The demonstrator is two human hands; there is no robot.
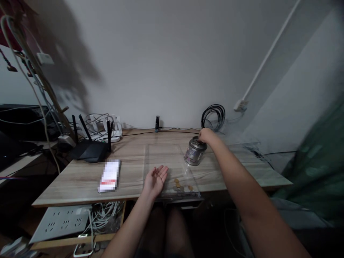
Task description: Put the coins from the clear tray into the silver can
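My right hand grips the top of the tin can, tilting it over the clear tray at the counter's front edge. My left hand rests palm up, fingers spread and empty, beside the coins lying in the tray.

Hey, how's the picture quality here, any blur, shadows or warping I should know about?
Head view: dim, even light; a big soft shadow falls on the wall upper left. Wide-angle warping bends the wooden desk edges and the white conduit. The packet is pixelated. The green cloth at right is smeared. The right hand on the tin can looks soft.
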